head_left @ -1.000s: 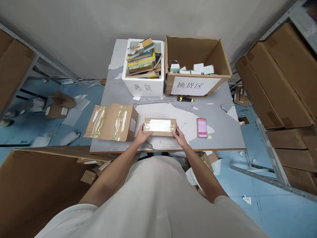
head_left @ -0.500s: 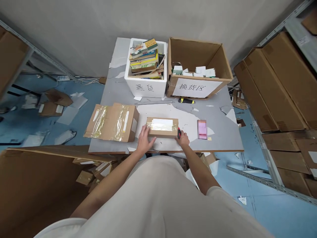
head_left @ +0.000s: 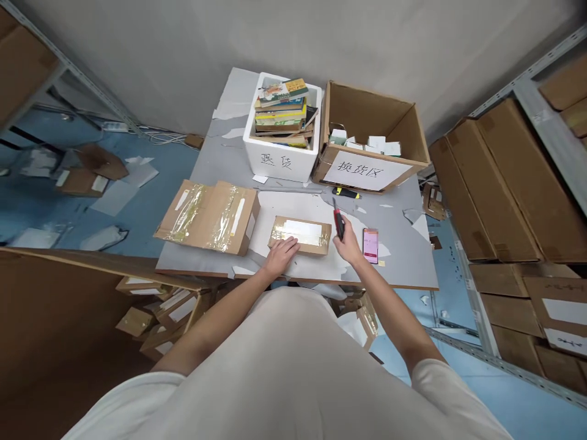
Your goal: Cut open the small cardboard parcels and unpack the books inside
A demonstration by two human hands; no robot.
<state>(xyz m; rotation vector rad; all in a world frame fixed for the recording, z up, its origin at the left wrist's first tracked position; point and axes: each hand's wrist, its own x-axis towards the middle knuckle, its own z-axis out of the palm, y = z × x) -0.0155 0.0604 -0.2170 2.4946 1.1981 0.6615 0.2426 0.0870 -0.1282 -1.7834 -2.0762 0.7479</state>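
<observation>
A small taped cardboard box (head_left: 316,235) with a white label lies at the middle of the table. My left hand (head_left: 281,254) rests on its near left part, fingers stretched out over the top edge. Just right of the box, my right hand (head_left: 347,243) grips a red and black utility knife (head_left: 338,221). The knife's tip points away from me and sits apart from the box. Beside my right hand lies a phone (head_left: 370,245) with a pink screen. Left of the small box is a larger taped carton (head_left: 215,217).
At the table's back stand a white foam box (head_left: 282,164) of books and an open cardboard box (head_left: 369,170) holding small white boxes. A yellow and black cutter (head_left: 345,193) lies before them. A deep carton (head_left: 68,305) stands at lower left; shelving (head_left: 486,330) is on the right.
My right hand has lifted away from the box's right end, turning the knife to point forward. My left hand has shifted from the box's left end onto its top. The view has tilted slightly.
</observation>
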